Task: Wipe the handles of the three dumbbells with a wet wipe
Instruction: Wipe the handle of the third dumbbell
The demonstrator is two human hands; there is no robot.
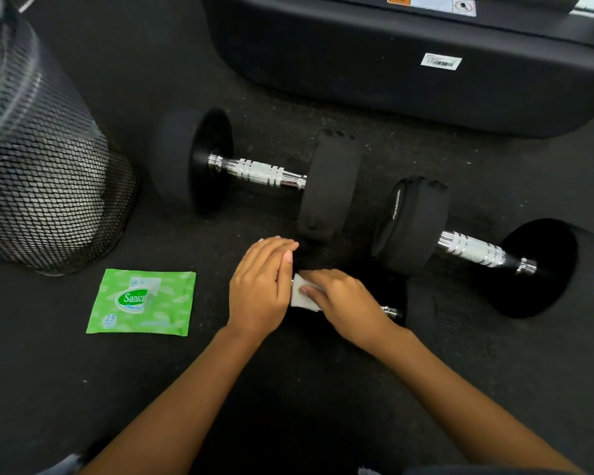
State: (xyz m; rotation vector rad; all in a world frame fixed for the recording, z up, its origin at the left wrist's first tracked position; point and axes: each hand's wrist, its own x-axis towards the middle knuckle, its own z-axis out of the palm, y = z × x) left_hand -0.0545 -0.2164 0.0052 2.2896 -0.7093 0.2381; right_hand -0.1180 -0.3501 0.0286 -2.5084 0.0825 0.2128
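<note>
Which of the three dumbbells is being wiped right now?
The nearest dumbbell, mostly hidden under both hands: the right hand presses the white wipe on its handle. The other two lie untouched.

— How many dumbbells?
— Three. One dumbbell [254,173] lies at the back, a second dumbbell [474,250] to its right, and a third dumbbell [391,311] nearest, mostly covered.
— Wipes?
— One white wet wipe [300,296], and one green wipe packet [141,301].
— Hands?
— Two: a left hand [259,289] and a right hand [343,303].
— Anything else?
— One black mesh bin [45,186] and one large black machine base [408,56], bearing two stickers that I can count.
</note>
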